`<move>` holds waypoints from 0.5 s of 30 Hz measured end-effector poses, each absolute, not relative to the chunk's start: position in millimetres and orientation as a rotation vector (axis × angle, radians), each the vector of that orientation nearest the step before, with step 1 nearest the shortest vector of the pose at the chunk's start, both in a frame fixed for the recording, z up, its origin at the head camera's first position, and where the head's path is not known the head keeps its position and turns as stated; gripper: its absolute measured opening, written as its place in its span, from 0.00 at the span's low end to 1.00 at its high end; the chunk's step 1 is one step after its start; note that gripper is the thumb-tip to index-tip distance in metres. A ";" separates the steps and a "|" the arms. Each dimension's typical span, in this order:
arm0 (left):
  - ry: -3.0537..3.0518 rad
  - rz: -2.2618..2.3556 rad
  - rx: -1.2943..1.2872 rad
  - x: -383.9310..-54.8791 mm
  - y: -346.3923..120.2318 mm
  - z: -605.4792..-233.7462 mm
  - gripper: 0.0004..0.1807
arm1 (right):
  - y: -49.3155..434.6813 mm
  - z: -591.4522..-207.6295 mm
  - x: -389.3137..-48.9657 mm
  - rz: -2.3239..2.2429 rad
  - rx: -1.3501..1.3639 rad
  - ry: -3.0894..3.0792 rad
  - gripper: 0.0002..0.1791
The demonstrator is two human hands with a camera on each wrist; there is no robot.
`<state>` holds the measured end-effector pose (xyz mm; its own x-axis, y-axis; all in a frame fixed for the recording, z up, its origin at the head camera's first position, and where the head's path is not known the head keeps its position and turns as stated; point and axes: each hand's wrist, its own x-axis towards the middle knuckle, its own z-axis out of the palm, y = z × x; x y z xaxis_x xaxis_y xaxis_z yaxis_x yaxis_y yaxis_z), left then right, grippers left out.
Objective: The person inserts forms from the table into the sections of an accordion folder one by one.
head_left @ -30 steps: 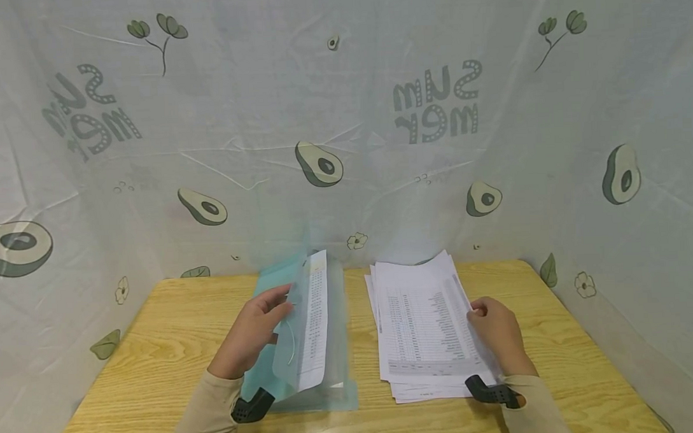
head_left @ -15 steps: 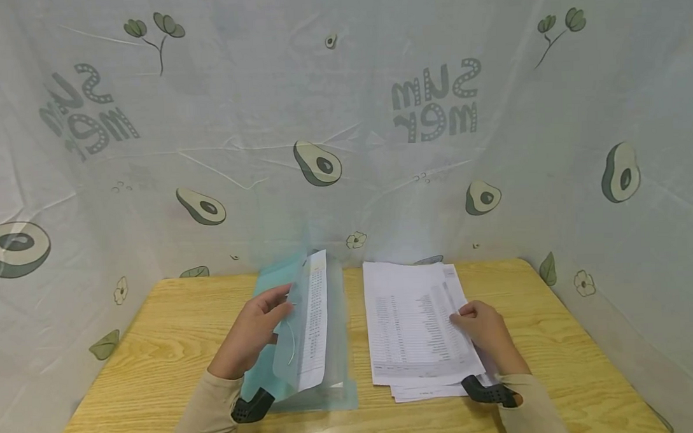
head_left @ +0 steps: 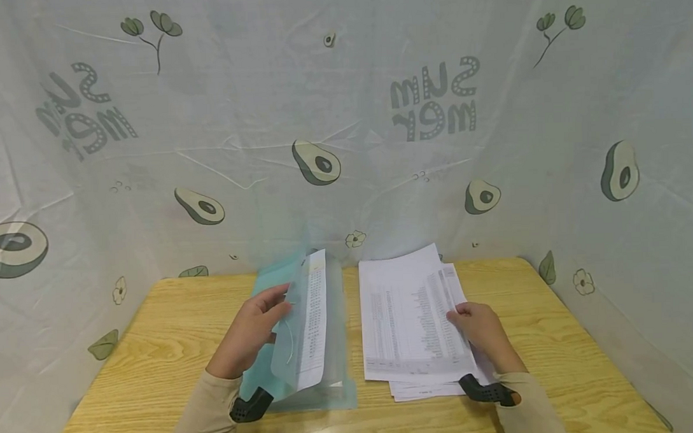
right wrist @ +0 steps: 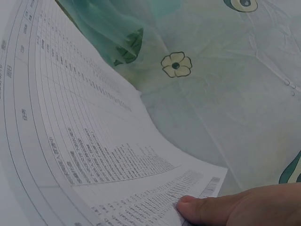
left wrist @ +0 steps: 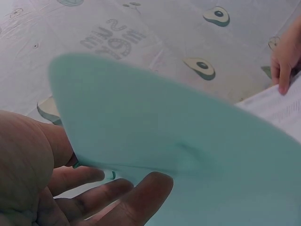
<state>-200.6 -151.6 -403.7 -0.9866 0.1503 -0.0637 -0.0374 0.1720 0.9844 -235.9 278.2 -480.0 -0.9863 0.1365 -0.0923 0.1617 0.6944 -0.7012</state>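
On the left, a translucent teal document folder [head_left: 338, 331] lies with its cover raised. My left hand [head_left: 250, 331] holds that cover by its left edge; the left wrist view shows the thumb and fingers at the teal sheet [left wrist: 141, 117]. Inside the folder a white printed list [head_left: 313, 332] shows upright along the cover. To the right, my right hand [head_left: 485, 333] pinches the right edge of a printed sheet [head_left: 408, 329], whose far right corner is raised. Under it lie more printed papers [head_left: 424, 390]. In the right wrist view the thumb [right wrist: 202, 207] presses on the page.
Both things lie on a wood-grain table [head_left: 173, 350]. A pale curtain [head_left: 251, 118] printed with avocados, flowers and lettering hangs close behind the table and at its sides. A black wrist camera mount [head_left: 252, 406] sits at the left cuff, another at the right.
My right hand has shifted left, and the top sheet has slid left over the papers below. Its far right corner has risen since half a second ago. My left hand stays in place.
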 end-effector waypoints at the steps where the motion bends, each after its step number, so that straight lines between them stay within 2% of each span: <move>1: 2.289 1.928 0.112 -200.5 -152.1 -403.8 0.25 | 277.1 -478.7 -235.5 -1.185 0.241 2.874 0.21; 10: 2.277 1.937 0.109 -200.9 -156.3 -403.7 0.26 | 270.1 -464.9 -230.6 -1.282 0.217 2.934 0.17; 15: 2.295 1.931 0.103 -199.6 -158.3 -399.5 0.27 | 267.7 -459.1 -229.5 -1.375 0.261 2.949 0.19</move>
